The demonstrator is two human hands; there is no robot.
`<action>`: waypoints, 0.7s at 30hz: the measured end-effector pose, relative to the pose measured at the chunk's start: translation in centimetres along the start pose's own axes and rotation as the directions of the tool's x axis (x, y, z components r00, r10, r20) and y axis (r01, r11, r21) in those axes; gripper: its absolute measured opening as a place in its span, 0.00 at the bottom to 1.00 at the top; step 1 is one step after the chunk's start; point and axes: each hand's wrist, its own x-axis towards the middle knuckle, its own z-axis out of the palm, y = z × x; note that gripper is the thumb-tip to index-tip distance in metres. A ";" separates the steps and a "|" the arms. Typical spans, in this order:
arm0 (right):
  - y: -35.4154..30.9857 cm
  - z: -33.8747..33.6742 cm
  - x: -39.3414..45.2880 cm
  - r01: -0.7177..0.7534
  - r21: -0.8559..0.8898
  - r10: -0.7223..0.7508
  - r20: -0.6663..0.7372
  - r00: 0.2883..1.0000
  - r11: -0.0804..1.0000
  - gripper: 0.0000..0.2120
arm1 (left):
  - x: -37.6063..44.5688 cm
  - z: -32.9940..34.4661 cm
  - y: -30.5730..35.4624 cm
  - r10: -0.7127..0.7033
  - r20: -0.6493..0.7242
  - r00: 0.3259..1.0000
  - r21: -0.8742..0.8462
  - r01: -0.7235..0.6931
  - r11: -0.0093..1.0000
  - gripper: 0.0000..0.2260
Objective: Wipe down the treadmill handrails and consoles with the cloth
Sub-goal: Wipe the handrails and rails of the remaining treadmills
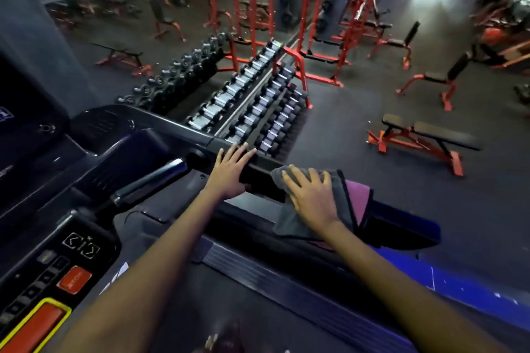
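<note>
Hands work along a black treadmill handrail (259, 178): the right hand (311, 198) presses a grey cloth with a purple panel (321, 203) flat onto the rail, fingers (295, 176) spread and nearly straight. The left hand (229, 173) rests open on the rail just beside it, holding nothing. A dumbbell rack (252, 100) stands beyond.

Cloth (289, 221) on handrail (263, 178), console (57, 252) to its left, dumbbell rack (252, 103) beyond, bench (424, 140) right
</note>
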 end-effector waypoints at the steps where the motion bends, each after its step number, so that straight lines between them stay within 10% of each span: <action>1: -0.4 0.1 0.2 0.010 0.010 -0.010 0.003 1.000 1.000 0.23 | 0.0 0.1 -0.1 -0.013 0.006 1.000 -0.016 0.013 1.000 0.41; 12: 1.3 3.3 -2.3 0.160 -0.228 -0.184 -0.086 0.979 0.960 0.41 | 0.1 1.4 -0.8 0.006 -0.027 1.000 0.123 -0.003 0.992 0.42; 21: 0.0 4.7 0.7 0.322 -0.371 -0.442 -0.306 0.843 0.871 0.22 | 0.0 1.1 -1.6 0.054 -0.079 0.995 0.110 -0.045 0.993 0.45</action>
